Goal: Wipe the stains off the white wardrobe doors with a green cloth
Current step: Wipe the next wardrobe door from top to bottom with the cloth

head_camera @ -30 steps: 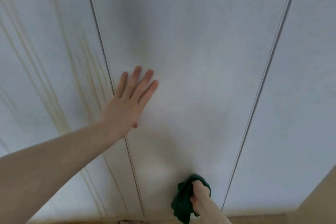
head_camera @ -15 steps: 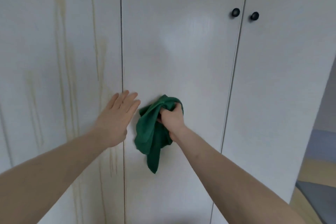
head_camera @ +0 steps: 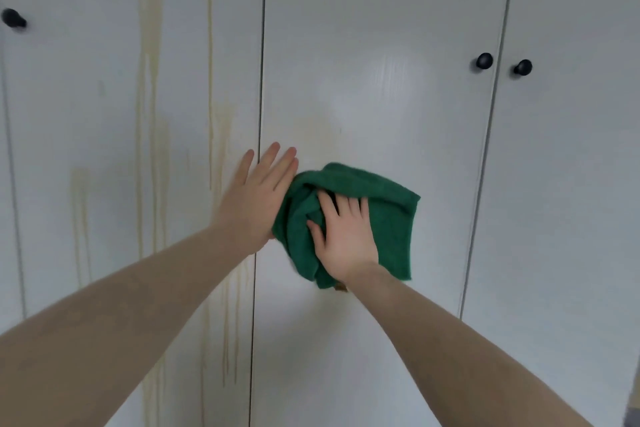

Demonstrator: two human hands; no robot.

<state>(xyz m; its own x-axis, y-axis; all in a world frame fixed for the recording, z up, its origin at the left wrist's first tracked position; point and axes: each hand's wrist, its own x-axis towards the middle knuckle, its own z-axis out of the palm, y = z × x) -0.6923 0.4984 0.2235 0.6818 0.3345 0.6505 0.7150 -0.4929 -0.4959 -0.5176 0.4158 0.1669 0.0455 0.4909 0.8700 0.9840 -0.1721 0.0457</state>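
Your right hand (head_camera: 344,239) lies flat on the green cloth (head_camera: 388,215), fingers spread and fairly straight, pressing it against the middle wardrobe door (head_camera: 381,97). The cloth is bunched on its left side and hangs open to the right of your palm.

Your left hand (head_camera: 258,198) lies flat, fingers together, across the seam between the middle door and the left door (head_camera: 104,114). It holds nothing, and its edge touches the cloth's bunched side.

The relation that matters: the heavy stains lie left of the cloth. Yellow-brown drip streaks (head_camera: 149,80) run vertically down the left door, top to bottom, with more streaks (head_camera: 216,135) just beside the seam. A fainter patch (head_camera: 311,128) sits just above the cloth on the middle door. The left hand is nearer the streaks, but the cloth is under the right one. Judged from this, strokes should follow the streaks' long axis, up and down.

Black knobs (head_camera: 484,61) sit well right; another knob (head_camera: 14,18) far left. No writing, brand or label readable anywhere.
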